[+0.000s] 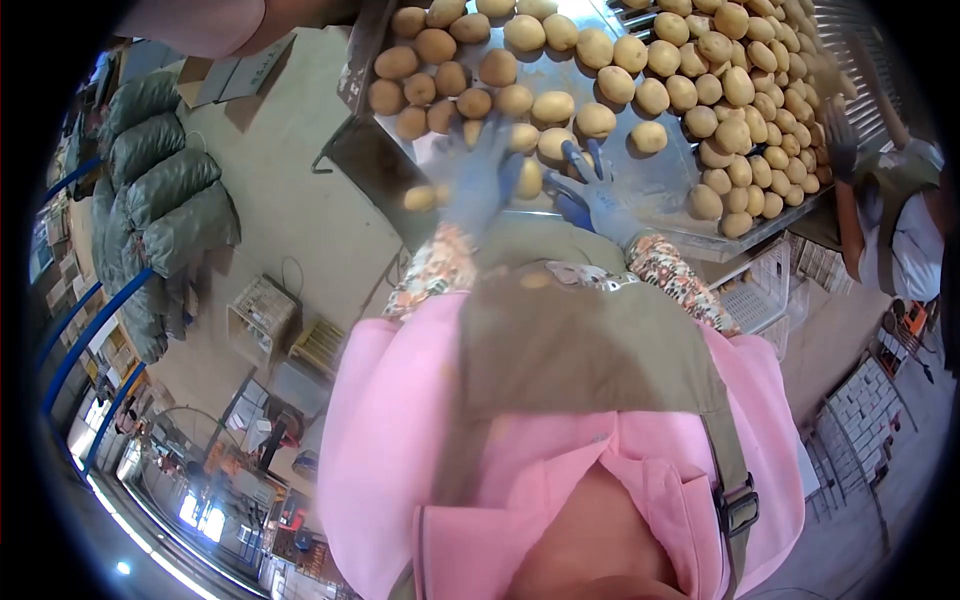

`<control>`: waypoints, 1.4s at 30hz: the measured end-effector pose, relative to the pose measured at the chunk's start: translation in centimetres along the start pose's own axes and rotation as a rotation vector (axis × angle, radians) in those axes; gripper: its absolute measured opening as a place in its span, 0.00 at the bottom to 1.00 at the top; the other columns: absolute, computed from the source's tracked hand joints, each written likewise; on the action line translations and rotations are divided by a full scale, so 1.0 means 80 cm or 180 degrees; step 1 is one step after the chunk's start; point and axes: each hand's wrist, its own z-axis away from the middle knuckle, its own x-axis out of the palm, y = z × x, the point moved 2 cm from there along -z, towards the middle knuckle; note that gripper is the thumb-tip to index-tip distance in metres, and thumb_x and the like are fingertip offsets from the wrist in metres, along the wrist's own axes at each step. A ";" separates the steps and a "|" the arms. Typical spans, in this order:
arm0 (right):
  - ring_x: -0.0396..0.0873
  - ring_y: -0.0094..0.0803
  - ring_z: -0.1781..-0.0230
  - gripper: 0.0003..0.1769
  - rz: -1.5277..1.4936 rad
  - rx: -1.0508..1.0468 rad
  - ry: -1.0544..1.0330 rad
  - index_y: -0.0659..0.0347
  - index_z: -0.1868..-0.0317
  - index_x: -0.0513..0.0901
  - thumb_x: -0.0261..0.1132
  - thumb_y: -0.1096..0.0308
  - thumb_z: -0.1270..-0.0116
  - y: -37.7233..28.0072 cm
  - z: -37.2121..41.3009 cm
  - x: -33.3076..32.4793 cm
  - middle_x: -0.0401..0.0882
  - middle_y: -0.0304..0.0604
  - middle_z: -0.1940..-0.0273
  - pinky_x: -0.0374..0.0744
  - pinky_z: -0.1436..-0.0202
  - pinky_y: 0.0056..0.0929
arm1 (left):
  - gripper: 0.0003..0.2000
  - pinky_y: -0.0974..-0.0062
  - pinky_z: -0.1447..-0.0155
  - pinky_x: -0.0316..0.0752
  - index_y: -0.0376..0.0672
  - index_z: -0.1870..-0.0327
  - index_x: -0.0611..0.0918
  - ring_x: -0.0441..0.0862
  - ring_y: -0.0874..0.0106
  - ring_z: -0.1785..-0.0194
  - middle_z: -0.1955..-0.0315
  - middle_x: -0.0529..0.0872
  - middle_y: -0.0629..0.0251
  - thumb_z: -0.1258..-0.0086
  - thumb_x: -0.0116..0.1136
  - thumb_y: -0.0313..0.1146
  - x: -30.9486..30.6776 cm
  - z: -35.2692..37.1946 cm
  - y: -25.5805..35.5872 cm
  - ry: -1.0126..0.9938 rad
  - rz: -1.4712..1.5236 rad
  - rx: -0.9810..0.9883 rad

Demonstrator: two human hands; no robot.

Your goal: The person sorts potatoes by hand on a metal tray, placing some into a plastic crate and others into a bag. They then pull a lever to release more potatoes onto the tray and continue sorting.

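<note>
Head view, looking down past a green apron (580, 340) to a metal desk (665, 195) covered with loose potatoes (640, 95). Both hands wear blue gloves and lie at the near edge of the desk. The left hand (480, 178) is smeared by blur, so whether its grip is wide, narrow or closed on anything cannot be told. The right hand (597, 197) rests palm-down with its fingers (573, 158) spread wide; its grip holds nothing. The relation that matters is the gap between the 2 hands: 1 near potato (529, 180) lies in that gap, touching or just beside the left hand and just beside the right fingers. Its long axis points roughly away from the person, parallel to the fingers. The left hand seems the nearer of the 2, though blur leaves this uncertain. A second, blurred potato (420, 198) sits at the desk edge on the outer side of the left hand. The main heap lies beyond both hands. A co-worker's gloved hand (838, 140) works at the far right side, well apart.
</note>
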 end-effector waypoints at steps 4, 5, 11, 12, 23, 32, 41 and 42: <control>0.68 0.45 0.32 0.21 -0.2236 0.0031 0.0687 0.47 0.39 0.78 0.62 0.67 0.33 0.019 0.003 0.023 0.70 0.46 0.33 0.68 0.32 0.44 | 0.29 0.38 0.28 0.49 0.65 0.27 0.66 0.50 0.45 0.24 0.24 0.55 0.61 0.30 0.53 0.51 -0.001 0.035 -0.043 0.0090 -0.0472 -0.0007; 0.68 0.45 0.32 0.21 -0.2233 0.0035 0.0694 0.47 0.39 0.78 0.62 0.67 0.33 0.026 0.005 0.030 0.70 0.46 0.33 0.68 0.32 0.44 | 0.29 0.38 0.28 0.49 0.65 0.27 0.66 0.50 0.45 0.24 0.24 0.55 0.61 0.30 0.53 0.51 -0.001 0.040 -0.044 0.0093 -0.0471 0.0000; 0.69 0.47 0.34 0.19 -0.0269 0.1169 0.1260 0.57 0.40 0.78 0.59 0.65 0.29 0.058 0.025 0.001 0.74 0.49 0.38 0.68 0.32 0.38 | 0.30 0.48 0.28 0.57 0.54 0.28 0.67 0.59 0.45 0.28 0.28 0.60 0.48 0.30 0.54 0.51 0.012 0.053 -0.064 0.0734 0.0164 -0.1100; 0.75 0.42 0.41 0.18 -0.0126 0.0465 0.1123 0.57 0.41 0.79 0.58 0.62 0.28 0.064 0.029 -0.005 0.78 0.48 0.42 0.72 0.37 0.34 | 0.31 0.49 0.30 0.60 0.49 0.28 0.66 0.63 0.44 0.31 0.31 0.64 0.47 0.30 0.55 0.51 0.004 0.052 -0.068 0.0893 0.0223 -0.1099; 0.50 0.71 0.28 0.35 0.0225 0.1022 -0.0065 0.36 0.26 0.61 0.59 0.60 0.33 0.057 -0.113 -0.026 0.52 0.53 0.25 0.52 0.28 0.68 | 0.25 0.47 0.32 0.62 0.34 0.34 0.69 0.67 0.40 0.34 0.37 0.70 0.37 0.28 0.52 0.39 -0.056 0.010 -0.160 0.1636 -0.0038 -0.0758; 0.46 0.58 0.23 0.26 -0.0365 -0.0320 0.0385 0.43 0.34 0.74 0.57 0.54 0.33 -0.041 -0.075 0.031 0.55 0.53 0.26 0.49 0.25 0.62 | 0.37 0.40 0.26 0.44 0.48 0.25 0.59 0.50 0.37 0.26 0.27 0.60 0.47 0.30 0.45 0.61 -0.016 -0.076 -0.027 0.0228 0.0000 -0.0850; 0.73 0.44 0.38 0.24 -0.2050 0.1322 0.1560 0.55 0.36 0.75 0.63 0.65 0.33 0.101 0.027 0.001 0.73 0.53 0.38 0.70 0.35 0.37 | 0.42 0.42 0.24 0.43 0.49 0.24 0.57 0.42 0.36 0.24 0.25 0.52 0.46 0.35 0.58 0.58 -0.001 0.069 -0.090 0.0290 0.0707 -0.1329; 0.73 0.44 0.38 0.24 -0.2040 0.1334 0.1574 0.55 0.36 0.75 0.63 0.65 0.33 0.118 0.033 0.009 0.73 0.53 0.38 0.70 0.35 0.37 | 0.41 0.45 0.24 0.44 0.45 0.24 0.56 0.45 0.37 0.25 0.26 0.53 0.42 0.33 0.57 0.55 0.002 0.081 -0.099 0.0415 0.0633 -0.1358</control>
